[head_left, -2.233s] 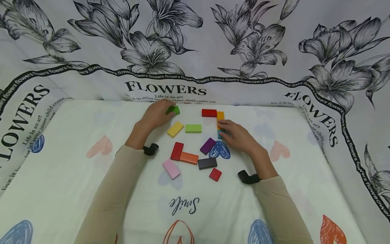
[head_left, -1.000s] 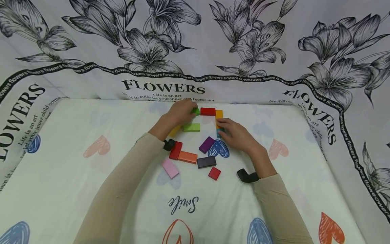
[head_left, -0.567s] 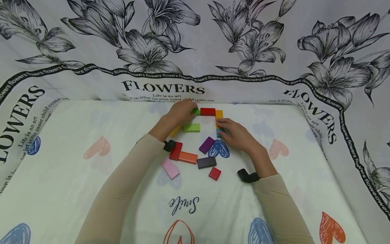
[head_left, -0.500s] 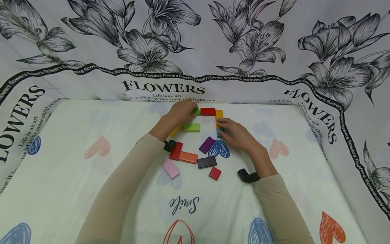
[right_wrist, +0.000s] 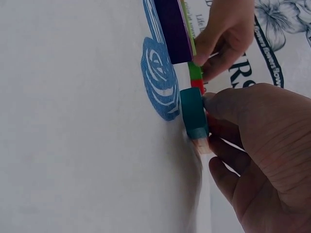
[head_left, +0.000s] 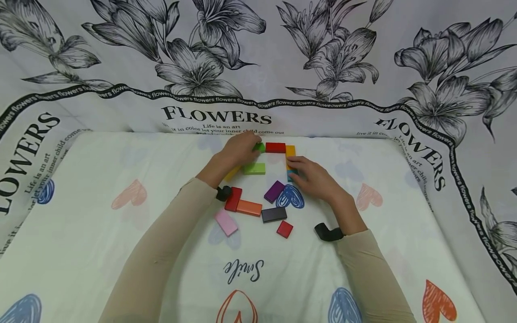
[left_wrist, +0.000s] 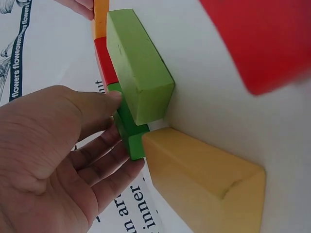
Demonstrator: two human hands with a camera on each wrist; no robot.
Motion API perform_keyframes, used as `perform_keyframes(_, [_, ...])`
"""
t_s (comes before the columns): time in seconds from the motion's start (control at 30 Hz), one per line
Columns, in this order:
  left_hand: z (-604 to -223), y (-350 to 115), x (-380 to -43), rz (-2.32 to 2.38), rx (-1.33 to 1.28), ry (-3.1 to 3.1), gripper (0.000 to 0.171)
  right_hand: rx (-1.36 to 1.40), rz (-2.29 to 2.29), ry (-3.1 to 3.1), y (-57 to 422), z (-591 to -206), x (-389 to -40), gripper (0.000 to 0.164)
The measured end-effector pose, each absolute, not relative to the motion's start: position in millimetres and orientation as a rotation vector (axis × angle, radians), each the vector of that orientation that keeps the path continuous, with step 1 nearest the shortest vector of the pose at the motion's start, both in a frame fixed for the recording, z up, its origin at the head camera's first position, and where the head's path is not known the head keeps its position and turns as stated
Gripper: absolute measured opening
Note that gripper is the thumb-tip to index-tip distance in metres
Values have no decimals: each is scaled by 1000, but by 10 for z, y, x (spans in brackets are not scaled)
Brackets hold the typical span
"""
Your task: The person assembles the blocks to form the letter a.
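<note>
My left hand [head_left: 241, 150] pinches a dark green block [left_wrist: 138, 145] between thumb and fingers, its end right at the left end of a red block [head_left: 275, 148]. A yellow-orange block [head_left: 290, 151] runs down from the red block's right end. Below it, my right hand [head_left: 315, 179] grips a teal block [right_wrist: 193, 109] with the thumb on the near side and fingers behind. Just in front of the left hand lie a light green block [head_left: 254, 169] and a yellow block [left_wrist: 204, 179], the latter mostly hidden by that hand in the head view.
Nearer the person lie a purple block [head_left: 274, 191], a red block [head_left: 233, 199], an orange block [head_left: 248, 208], a dark grey block [head_left: 274, 215], a pink block [head_left: 226, 222] and a small red block [head_left: 284, 229]. A white patterned cloth [head_left: 81, 215] covers the table.
From the oldest frame, my left hand has carried the dark green block rightward to the red block's left end. It has stayed there since. My right hand has kept its place at the teal block.
</note>
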State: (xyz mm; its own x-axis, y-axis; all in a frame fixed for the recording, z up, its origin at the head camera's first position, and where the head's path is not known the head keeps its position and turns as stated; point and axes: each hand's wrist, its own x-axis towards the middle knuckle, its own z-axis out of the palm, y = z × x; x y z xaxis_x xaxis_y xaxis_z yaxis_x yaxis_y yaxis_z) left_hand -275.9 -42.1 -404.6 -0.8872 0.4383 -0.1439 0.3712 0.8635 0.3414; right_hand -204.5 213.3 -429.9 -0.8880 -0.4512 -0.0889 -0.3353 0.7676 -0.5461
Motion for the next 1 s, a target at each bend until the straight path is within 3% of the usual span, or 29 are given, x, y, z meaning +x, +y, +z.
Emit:
perform_keyframes(0.27, [-4045, -466, -2655, 442, 617, 2854, 58, -653, -786, 2745, 2133, -4312, -2051, 53])
perform_keyframes(1.0, [-3973, -529, -2208, 524, 735, 2822, 43, -706, -803, 2760, 2180, -4305, -2058, 51])
